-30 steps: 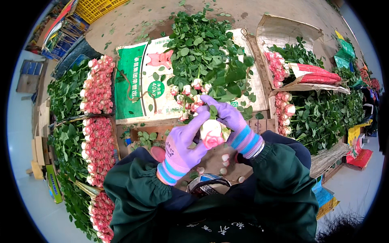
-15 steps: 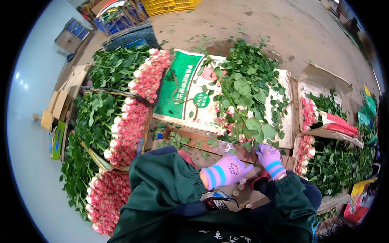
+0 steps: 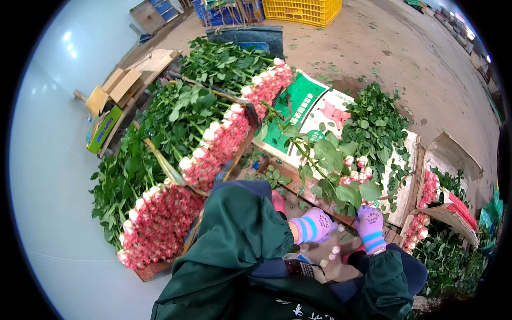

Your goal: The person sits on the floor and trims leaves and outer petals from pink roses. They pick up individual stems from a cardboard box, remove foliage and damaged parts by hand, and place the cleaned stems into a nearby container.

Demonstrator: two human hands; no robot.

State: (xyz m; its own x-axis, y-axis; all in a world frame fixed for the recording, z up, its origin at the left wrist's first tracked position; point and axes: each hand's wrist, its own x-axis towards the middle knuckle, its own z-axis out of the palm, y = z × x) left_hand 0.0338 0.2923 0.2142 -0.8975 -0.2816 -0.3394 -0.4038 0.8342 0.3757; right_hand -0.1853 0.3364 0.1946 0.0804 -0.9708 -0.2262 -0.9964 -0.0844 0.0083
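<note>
My right hand (image 3: 369,226), in a lilac glove with blue stripes, is closed at the lower end of a leafy rose stem (image 3: 314,162). That stem slants up and left from the hand, and broad leaves partly cover the fingertips. My left hand (image 3: 313,226), gloved alike, hovers just left of it with the fingers curled; whatever they hold is hidden. Beyond my hands, loose pink-and-white roses (image 3: 358,169) lie with their leafy stems (image 3: 376,117) on a green-and-white printed sack (image 3: 282,136), heads toward me.
Rows of pink-and-white rose heads (image 3: 160,224) fill a wooden rack at left. More roses (image 3: 416,232) stand at right beside a cardboard flap (image 3: 453,154). Fallen petals (image 3: 335,250) dot the floor between my feet. Yellow (image 3: 304,12) and blue crates (image 3: 226,13) stand at the back.
The view has swung left, so the scene sits further right. A leafy stem now slants up and left from my right hand. My left hand's outstretched fingers have curled in.
</note>
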